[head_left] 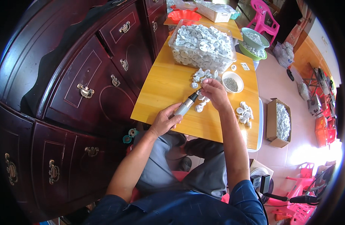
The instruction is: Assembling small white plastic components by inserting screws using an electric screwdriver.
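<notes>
Left hand (166,119) grips screwdriver (184,107), likely for good aim; right hand (216,93) at its tip, can't tell grip. Bowl (239,78) near right edge of table (161,86), maybe kept handy.

Around the screwdriver (188,102), a tub (202,58) is sitting on the table (153,93) at twelve o'clock, a bowl (239,79) at two, a cabinet (80,71) standing beyond at nine.

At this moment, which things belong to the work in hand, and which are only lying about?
Likely in use: screwdriver-like tool in left hand; white parts beside it; white bowl of small grey pieces.
Apparently lying about: red scalloped bowl; pink chair; white basket.
</notes>
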Demonstrator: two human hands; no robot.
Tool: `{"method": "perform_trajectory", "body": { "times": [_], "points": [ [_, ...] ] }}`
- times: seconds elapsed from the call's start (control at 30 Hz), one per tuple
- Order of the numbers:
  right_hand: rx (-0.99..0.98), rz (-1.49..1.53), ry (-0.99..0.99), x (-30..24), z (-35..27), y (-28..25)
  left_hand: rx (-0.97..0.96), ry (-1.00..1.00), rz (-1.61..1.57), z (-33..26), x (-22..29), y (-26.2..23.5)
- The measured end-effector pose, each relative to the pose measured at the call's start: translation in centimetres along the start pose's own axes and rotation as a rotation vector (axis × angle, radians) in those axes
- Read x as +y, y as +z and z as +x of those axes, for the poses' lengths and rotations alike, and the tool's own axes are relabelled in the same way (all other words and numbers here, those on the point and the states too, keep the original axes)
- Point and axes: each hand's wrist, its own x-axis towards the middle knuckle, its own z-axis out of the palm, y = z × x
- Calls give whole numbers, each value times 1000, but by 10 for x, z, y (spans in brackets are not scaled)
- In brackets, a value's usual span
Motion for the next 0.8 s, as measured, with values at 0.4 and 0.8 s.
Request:
{"method": "perform_trajectory", "body": {
  "times": [0.4, 0.8],
  "points": [
    [2, -4, 7, 0, 0, -1, -2, -16, 12, -1, 5, 0],
    [28, -82, -33, -9, -11, 4, -13, -12, 7, 0, 1, 0]
  ]
}}
